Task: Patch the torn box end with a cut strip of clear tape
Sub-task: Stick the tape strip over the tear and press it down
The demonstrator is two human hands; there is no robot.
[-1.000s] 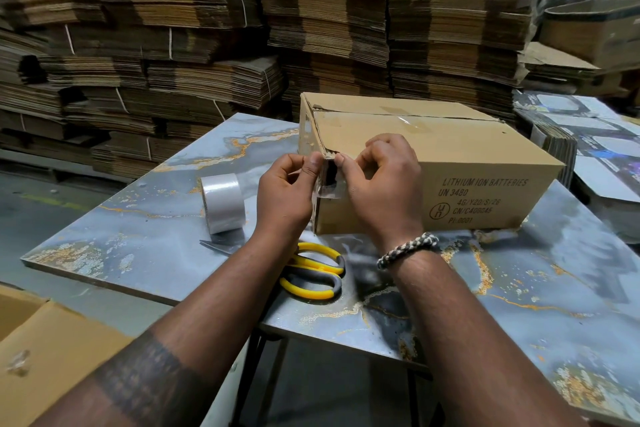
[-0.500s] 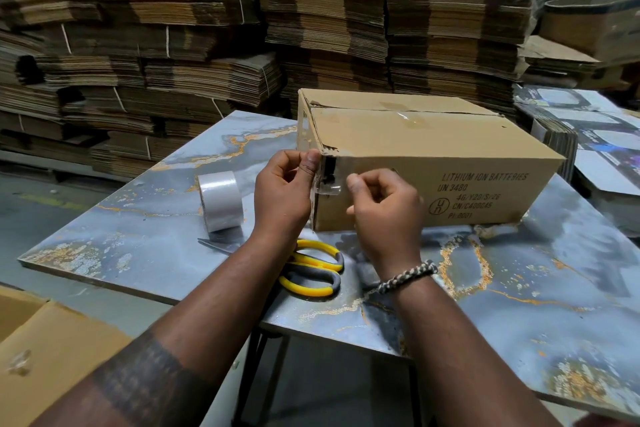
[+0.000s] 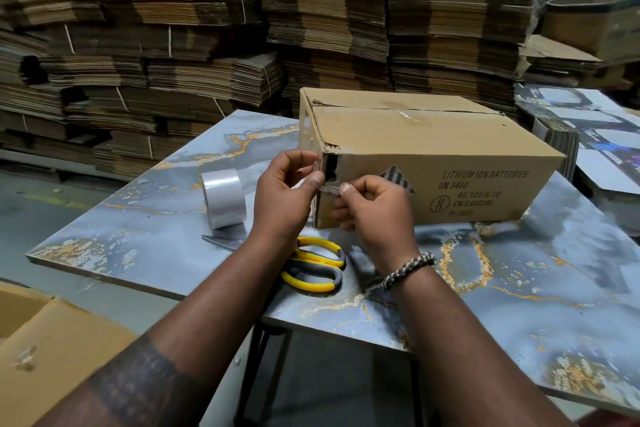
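Observation:
A brown cardboard box (image 3: 426,146) printed "LITHIUM ION BATTERIES" lies on the marbled table (image 3: 519,288). Its near left corner has a dark torn hole (image 3: 331,167). Both hands sit at that corner, pinching a short strip of clear tape (image 3: 328,188) just below the hole. My left hand (image 3: 285,196) holds the strip's left end with thumb and forefinger against the box end. My right hand (image 3: 375,206) pinches the right end against the box's front face. The strip is hard to see between the fingertips.
A roll of clear tape (image 3: 224,198) stands left of my left hand. Yellow-handled scissors (image 3: 313,267) lie under my wrists. Stacks of flattened cardboard (image 3: 207,45) fill the background. An open box (image 3: 52,340) is at the lower left, printed cartons (image 3: 606,135) at the right.
My right hand came down off the box's top edge to its front face below the tear, uncovering the torn hole. The left hand stayed at the corner.

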